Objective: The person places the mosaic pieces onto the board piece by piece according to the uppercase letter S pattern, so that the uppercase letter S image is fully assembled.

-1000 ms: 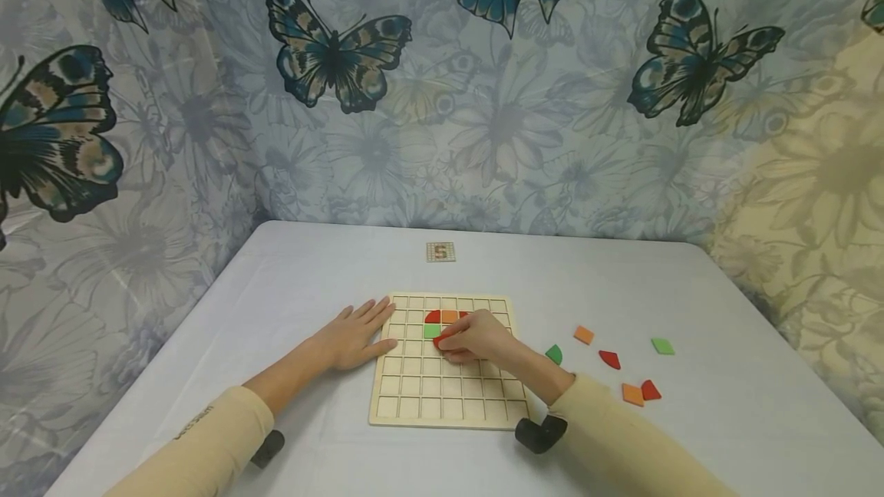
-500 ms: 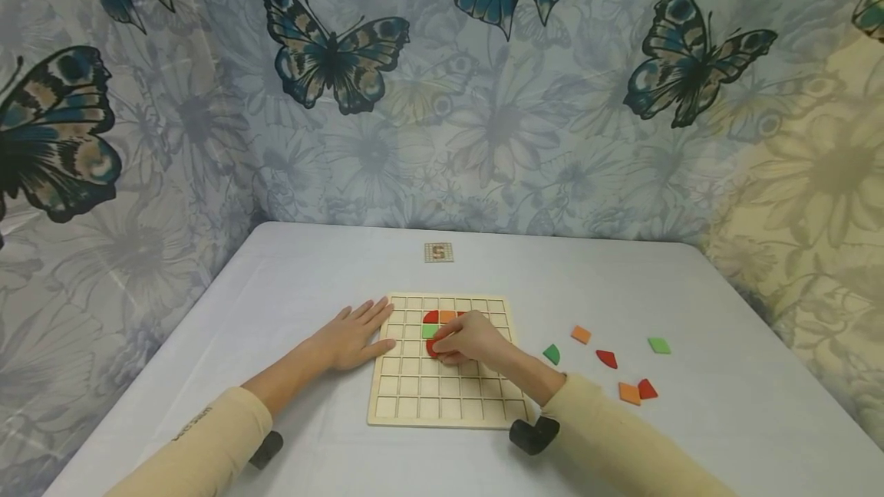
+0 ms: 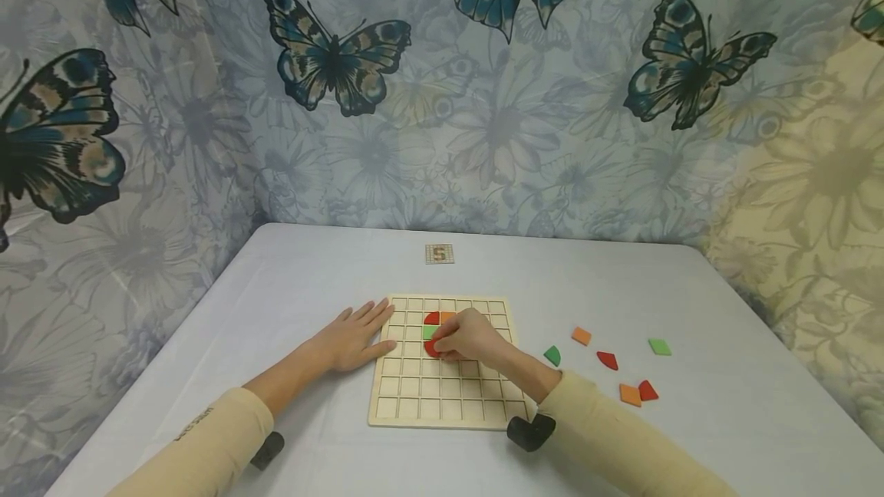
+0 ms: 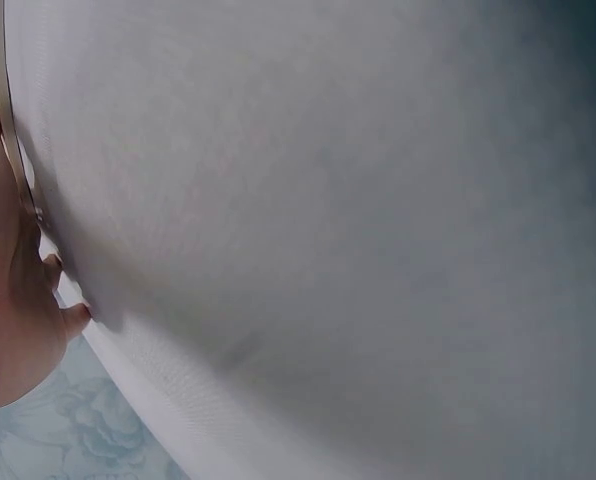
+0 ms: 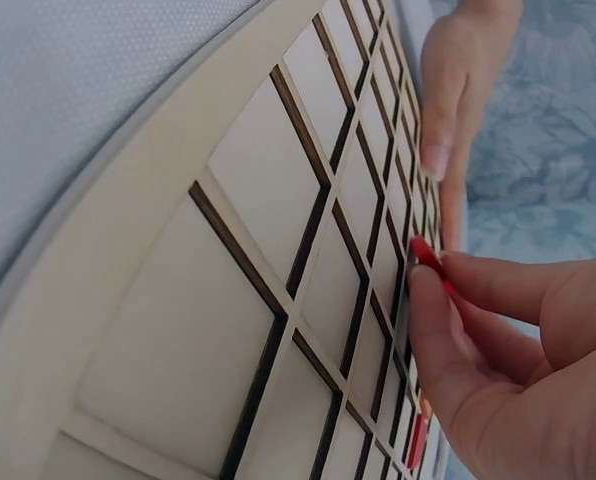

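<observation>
A pale wooden grid board point(image 3: 404, 388) lies on the white table. My left hand point(image 3: 351, 338) rests at its left edge, fingers spread, with the thumb and fingertips on the rim. With thumb and forefinger my right hand point(image 3: 473, 337) pinches a red quarter-circle tile point(image 5: 425, 254) close over a cell of the board. Directly above that cell in the head view sits a light green square tile point(image 3: 429, 332), then another red quarter-circle tile point(image 3: 431, 318) with an orange square tile point(image 3: 447, 317) beside it. My right hand hides the cells farther right.
Loose tiles lie right of the board: a green quarter-circle point(image 3: 552, 356), an orange square point(image 3: 582, 336), a red tile point(image 3: 608, 360), a light green tile point(image 3: 659, 347), and another orange square point(image 3: 630, 394) touching a red tile point(image 3: 648, 390). A small patterned card point(image 3: 439, 254) lies behind the board.
My right hand has shifted slightly left with the red quarter-circle tile, which now sits under the light green square. My left hand has stayed in place.
</observation>
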A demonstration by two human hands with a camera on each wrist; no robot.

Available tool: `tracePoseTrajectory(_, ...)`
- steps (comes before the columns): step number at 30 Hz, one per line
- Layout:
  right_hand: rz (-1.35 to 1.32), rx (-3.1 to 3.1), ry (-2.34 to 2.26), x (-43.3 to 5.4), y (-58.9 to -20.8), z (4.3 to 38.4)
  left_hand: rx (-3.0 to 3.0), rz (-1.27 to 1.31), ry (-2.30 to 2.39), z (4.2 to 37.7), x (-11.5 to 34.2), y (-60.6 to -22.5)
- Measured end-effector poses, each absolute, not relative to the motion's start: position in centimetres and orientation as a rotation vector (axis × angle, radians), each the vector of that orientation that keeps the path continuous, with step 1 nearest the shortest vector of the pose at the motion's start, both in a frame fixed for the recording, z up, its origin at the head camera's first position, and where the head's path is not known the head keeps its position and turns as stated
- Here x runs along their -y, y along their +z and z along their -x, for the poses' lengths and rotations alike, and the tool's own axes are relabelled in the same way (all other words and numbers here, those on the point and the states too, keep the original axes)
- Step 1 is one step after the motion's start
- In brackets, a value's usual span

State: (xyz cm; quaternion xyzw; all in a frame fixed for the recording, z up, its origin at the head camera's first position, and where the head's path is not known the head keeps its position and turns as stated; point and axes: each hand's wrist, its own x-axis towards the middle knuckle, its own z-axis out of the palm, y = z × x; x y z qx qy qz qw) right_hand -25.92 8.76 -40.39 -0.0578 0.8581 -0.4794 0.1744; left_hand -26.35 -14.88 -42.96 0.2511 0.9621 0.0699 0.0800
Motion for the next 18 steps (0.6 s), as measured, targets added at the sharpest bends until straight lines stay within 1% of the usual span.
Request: tracePoseTrajectory(18, 0.162, -2.439, -1.366, -9.19, -40.36, 25.85, -2.877, -0.759, 0.212, 26.21, 14.8, -42.86)
